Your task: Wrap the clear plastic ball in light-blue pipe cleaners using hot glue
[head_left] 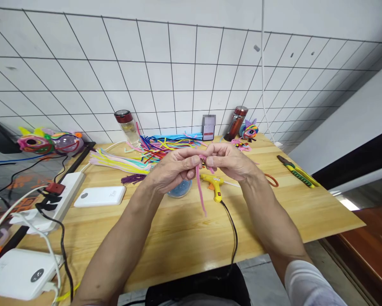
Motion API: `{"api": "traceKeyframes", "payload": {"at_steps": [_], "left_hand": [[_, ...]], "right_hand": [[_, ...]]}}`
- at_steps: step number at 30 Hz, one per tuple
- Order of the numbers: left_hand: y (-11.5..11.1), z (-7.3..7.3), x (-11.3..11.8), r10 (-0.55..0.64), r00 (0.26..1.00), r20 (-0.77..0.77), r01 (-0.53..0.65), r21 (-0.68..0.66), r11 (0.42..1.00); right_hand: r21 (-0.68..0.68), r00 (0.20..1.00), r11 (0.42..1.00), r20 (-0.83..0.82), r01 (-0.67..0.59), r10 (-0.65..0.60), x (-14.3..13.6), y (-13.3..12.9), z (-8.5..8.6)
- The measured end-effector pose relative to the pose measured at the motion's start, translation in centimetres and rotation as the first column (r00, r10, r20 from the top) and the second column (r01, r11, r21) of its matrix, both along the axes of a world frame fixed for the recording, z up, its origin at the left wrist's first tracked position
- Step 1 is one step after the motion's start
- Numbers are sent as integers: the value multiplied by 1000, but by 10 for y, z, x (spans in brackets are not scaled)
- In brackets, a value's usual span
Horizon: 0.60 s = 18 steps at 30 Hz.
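My left hand point(180, 166) and my right hand point(227, 160) meet above the middle of the table. Between them they pinch a pink pipe cleaner point(200, 191), which is bent at the fingertips. One long end hangs down below my left thumb, and a short end shows under my right thumb. Part of the bend is hidden by the fingers. Just below my hands a yellow hot glue gun point(215, 183) lies on the table. Partly covered by my left hand is a round blue dish point(180, 189).
Colourful pipe cleaners point(165, 146) are heaped at the back. A white power bank point(100, 196) and a power strip point(58, 204) lie left. Pliers point(295, 172) lie right. A glass bottle point(127, 127), a phone point(209, 129) and a red-brown flask point(237, 123) stand by the wall.
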<state>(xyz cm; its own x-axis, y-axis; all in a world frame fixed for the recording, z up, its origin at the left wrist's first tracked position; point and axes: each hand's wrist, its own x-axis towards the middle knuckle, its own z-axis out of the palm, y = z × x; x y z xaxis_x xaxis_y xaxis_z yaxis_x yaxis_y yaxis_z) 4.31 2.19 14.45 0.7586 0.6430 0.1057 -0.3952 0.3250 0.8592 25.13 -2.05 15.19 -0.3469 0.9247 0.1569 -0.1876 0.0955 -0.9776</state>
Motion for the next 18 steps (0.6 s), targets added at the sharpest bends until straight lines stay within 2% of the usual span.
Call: {"api": "traceKeyframes", "payload": {"at_steps": [10,18], "left_hand": [[0,-1,-1,-8,1000,-11,8,-7,1000],[0,-3,-1,-9,1000,1,9,-25,1000]], "right_hand": [[16,999,999,-11,37,-37,-2,0,1],[40,1000,999,-15,10,-9,-2,0,0]]}}
